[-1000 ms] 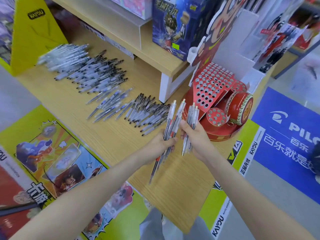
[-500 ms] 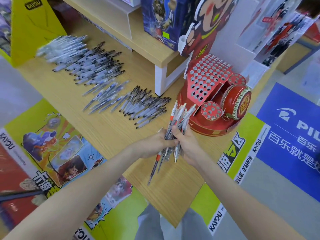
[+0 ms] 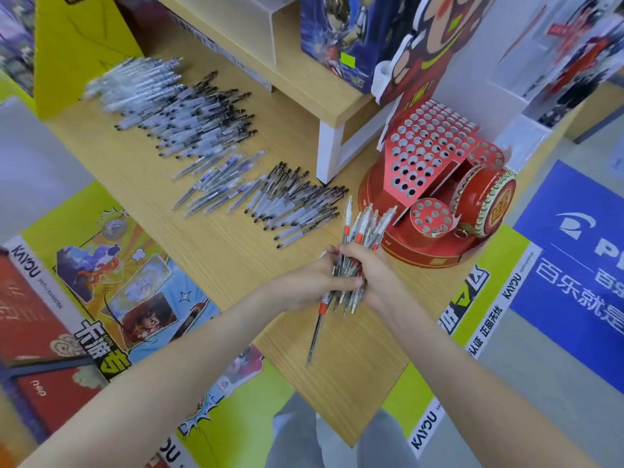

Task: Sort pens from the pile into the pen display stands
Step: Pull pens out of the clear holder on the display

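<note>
Change: a second ago each hand held its own bunch of pens, a gap between them; now the two bunches are pressed into one bundle and both hands close on it.
Yellow board [image 3: 77, 45]: stands at the far left end of the counter [image 3: 219, 251].
Posters [image 3: 111, 282]: cartoon prints below the counter's left edge.
Clear pens [image 3: 135, 82]: a blurred row lying flat, far left, just beside the board.
Dark-clip pens [image 3: 199, 119]: a wider row touching the clear ones, to their right.
Blue-marked pens [image 3: 216, 180]: a small fan nearer the front edge.
Black-tipped pens [image 3: 297, 204]: a row right of the fan, ending just beside the bundle.
Left grip [image 3: 314, 282]: fingers curled round the lower half of the bundle.
Bundle [image 3: 363, 228]: red-banded clear pens, held above the counter and tilted right toward the stand; one long pen [image 3: 315, 332] slips lower than the rest, tip down.
Right grip [image 3: 374, 275]: wrapped over the bundle from the right, touching the left grip.
Pen stand [image 3: 429, 146]: red, its sloped panel full of holes, a small round holder [image 3: 429, 217] and a drum [image 3: 486, 201] at its front, near the bundle's upper ends.
Floor sign [image 3: 574, 265]: blue, far right.
</note>
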